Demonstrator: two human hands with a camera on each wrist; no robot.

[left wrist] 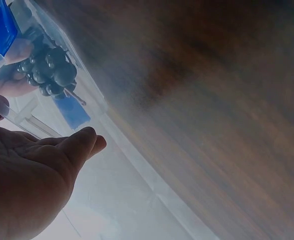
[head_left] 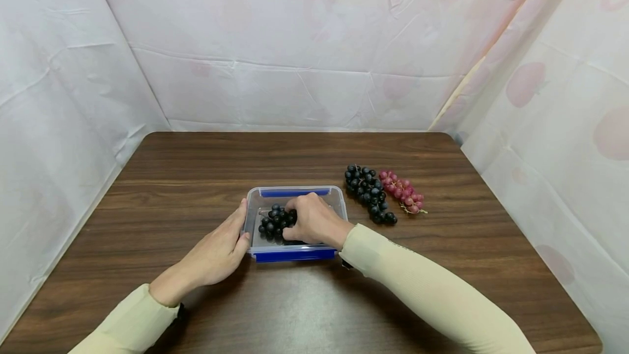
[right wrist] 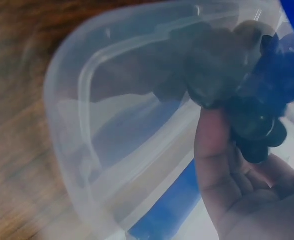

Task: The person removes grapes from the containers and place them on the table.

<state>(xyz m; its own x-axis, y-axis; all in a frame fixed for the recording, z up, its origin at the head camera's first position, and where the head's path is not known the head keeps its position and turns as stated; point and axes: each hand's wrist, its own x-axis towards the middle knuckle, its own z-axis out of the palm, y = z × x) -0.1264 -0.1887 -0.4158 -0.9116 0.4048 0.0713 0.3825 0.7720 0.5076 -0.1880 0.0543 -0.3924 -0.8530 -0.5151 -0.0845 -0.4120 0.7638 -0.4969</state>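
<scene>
A clear plastic food container [head_left: 295, 255] with blue clasps stands on the table, its top uncovered. Inside it my right hand [head_left: 316, 220] grips a bunch of black grapes [head_left: 274, 222], with thumb and fingers curled about its right part. The right wrist view shows fingers [right wrist: 214, 145] pressed against the dark grapes [right wrist: 252, 120], partly seen through the container's wall. My left hand [head_left: 216, 253] rests its straight fingers along the container's left side. In the left wrist view the grape bunch [left wrist: 49, 72] shows through the clear wall, its stem pointing out.
To the right of the container lies another bunch of black grapes [head_left: 368, 190], with a bunch of red grapes [head_left: 402, 192] touching or close beside it. The brown wood-grain table [head_left: 196, 163] has pale printed curtains [head_left: 295, 42] behind it and at both sides.
</scene>
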